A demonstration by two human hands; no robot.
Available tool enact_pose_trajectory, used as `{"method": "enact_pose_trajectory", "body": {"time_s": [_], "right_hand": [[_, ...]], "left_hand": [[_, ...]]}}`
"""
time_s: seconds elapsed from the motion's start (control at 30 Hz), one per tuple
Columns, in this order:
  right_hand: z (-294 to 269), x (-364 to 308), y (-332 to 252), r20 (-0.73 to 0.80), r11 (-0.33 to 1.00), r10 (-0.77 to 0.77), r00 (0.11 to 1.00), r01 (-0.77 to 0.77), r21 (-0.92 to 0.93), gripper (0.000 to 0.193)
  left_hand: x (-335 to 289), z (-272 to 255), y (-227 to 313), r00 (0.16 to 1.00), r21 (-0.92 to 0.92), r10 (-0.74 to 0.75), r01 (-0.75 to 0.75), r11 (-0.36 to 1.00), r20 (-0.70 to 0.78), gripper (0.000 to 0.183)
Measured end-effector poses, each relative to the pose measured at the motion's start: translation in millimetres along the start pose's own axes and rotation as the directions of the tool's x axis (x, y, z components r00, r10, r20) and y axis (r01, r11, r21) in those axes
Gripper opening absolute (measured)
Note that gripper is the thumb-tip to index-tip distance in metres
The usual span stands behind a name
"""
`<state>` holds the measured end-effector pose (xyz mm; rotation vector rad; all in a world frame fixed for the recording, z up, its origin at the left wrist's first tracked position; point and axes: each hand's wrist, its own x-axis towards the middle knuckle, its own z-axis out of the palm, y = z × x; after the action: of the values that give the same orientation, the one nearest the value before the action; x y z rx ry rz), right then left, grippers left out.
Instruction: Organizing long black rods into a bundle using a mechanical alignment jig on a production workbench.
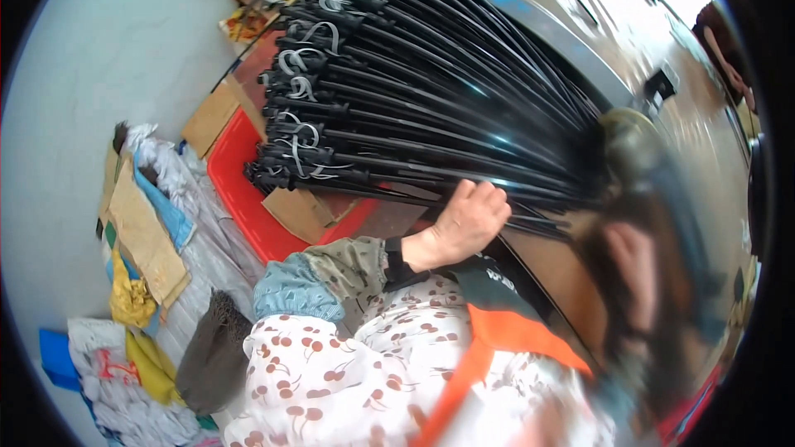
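A large bundle of long, thin black rods (464,128) fans out in front of me, with pale looped ties (302,136) at the left ends. At the bundle's near edge my left hand (468,222) is closed, its fingers curled around a black rod. A dark band (395,261) circles that wrist. On the right side, my right hand (633,269) is smeared by motion, so its fingers cannot be made out. Close above it, a dark rounded object (631,145) by the right ends of the rods is also blurred.
Under the left ends stands a red bin (236,186) with cardboard pieces (298,213). Plastic sheeting, cardboard (141,236) and a yellow cloth-like bundle (131,294) lie at the left. A brown surface (551,261) lies beneath the rods' right part. Another person's arm (725,62) shows far right.
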<state>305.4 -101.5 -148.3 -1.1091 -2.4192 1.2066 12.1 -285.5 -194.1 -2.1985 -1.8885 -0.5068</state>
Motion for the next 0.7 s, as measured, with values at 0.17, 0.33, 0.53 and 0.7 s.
{"method": "enact_pose_trajectory", "body": {"time_s": [0.17,0.33,0.53,0.7], "right_hand": [[8,-6,-17,-0.113,0.998,-0.042,0.993,0.047,0.038,0.019],[17,-4,12,-0.086,0.962,0.088,0.992,-0.062,0.267,0.02],[6,-13,-20,-0.006,0.982,0.145,0.989,-0.143,0.123,0.025],[13,-2,-6,-0.072,0.978,-0.029,0.997,0.043,0.203,0.018]], "left_hand": [[-5,2,-2,0.995,-0.062,0.056,-0.061,0.996,-0.088,0.018],[-4,5,-3,0.996,-0.11,0.048,-0.056,0.992,-0.068,0.037],[-12,9,1,0.999,-0.139,0.046,-0.047,0.989,-0.01,0.042],[-3,8,-14,0.941,-0.233,0.282,-0.322,0.918,-0.186,0.036]]}}
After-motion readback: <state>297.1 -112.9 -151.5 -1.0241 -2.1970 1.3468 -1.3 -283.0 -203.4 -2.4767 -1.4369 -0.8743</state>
